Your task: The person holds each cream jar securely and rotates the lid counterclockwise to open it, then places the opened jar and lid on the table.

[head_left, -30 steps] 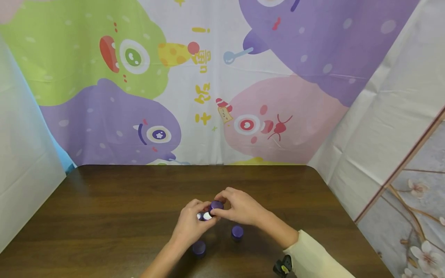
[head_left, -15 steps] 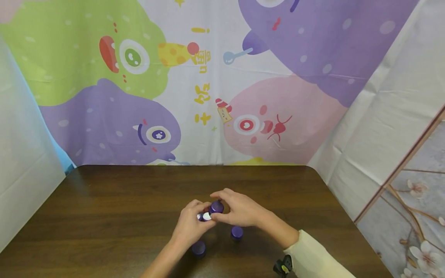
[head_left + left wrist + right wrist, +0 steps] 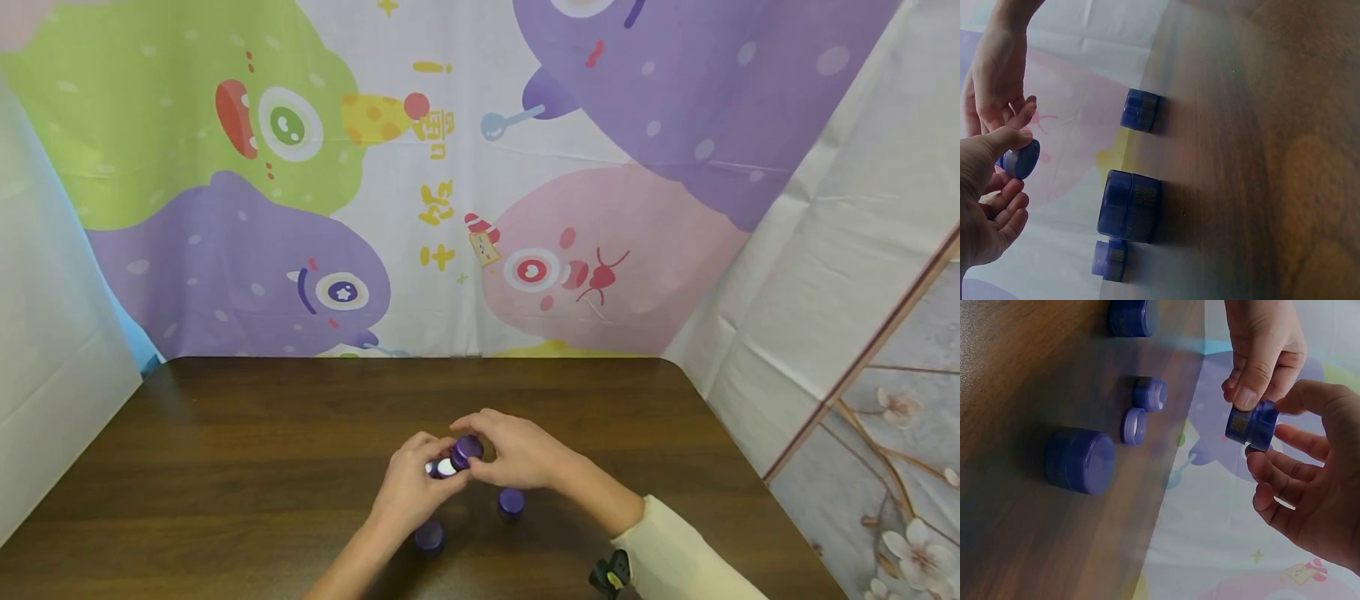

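And here's the little purple jar [image 3: 468, 450], glossy and round, held up over the dark wood desk [image 3: 262, 467]! It shows two bands: a lower body with a small gold mark, then a groove, then a smooth flat-topped lid, the whole thing leaning a touch. The left grip [image 3: 408, 482] pinches the body, thumb planted by that gold mark. The right grip [image 3: 521, 450] comes in from three o'clock, fingers bent around the lid with gaps showing; whether they're squeezing, I can't tell. Down on the desk at eight o'clock, an uncapped jar [image 3: 1146, 395] with a pale mouth, a loose cap [image 3: 1130, 427] beside it! Two more purple jars, lids on: one jar at five o'clock [image 3: 512, 502], another at seven o'clock [image 3: 429, 536].
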The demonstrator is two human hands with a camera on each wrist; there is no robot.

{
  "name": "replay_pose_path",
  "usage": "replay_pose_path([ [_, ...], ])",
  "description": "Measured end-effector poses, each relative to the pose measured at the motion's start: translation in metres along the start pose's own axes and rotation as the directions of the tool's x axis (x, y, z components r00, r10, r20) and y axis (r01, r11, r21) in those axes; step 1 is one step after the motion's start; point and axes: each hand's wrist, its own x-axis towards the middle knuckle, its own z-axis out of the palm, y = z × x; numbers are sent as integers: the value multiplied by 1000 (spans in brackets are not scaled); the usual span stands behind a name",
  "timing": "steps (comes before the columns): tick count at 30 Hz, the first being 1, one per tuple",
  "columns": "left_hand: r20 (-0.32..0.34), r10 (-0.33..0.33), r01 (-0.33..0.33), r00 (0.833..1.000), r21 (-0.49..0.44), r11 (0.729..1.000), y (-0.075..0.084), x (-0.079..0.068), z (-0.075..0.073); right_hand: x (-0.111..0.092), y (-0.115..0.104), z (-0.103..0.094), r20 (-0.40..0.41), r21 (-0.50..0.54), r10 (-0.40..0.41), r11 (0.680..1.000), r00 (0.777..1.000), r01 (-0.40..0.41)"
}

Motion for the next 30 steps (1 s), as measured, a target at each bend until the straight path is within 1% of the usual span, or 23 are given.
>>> replay_pose_path([
  [4, -3, 9, -9, 1000, -4, 1000, 0, 0, 0, -1, 0, 1, -3, 6, 14, 1000, 1000, -14],
  [9, 7, -8, 8, 1000, -33, 999, 1, 0, 0, 0, 0, 2, -45, -8, 46, 999, 998, -46],
  [12, 5, -7, 7, 1000, -34, 999, 2, 0, 0, 1, 1, 2, -64, -26, 33, 999, 997, -35],
  [17, -5, -3, 3, 1000, -21, 1000, 1, 0, 1, 1, 0, 1, -34, -51, -9, 999, 999, 7],
  [21, 0, -20, 20, 1000, -29, 999, 1, 0, 1, 0, 0, 0, -6, -26, -14, 1000, 1000, 14],
  [27, 2, -16, 16, 1000, -24, 1000, 3, 1, 1, -2, -1, 0, 2, 6, 6, 1000, 1000, -6],
  [30, 6, -12, 12, 1000, -24, 1000, 3, 1, 1, -1, 0, 1, -25, 13, 30, 999, 999, -30],
])
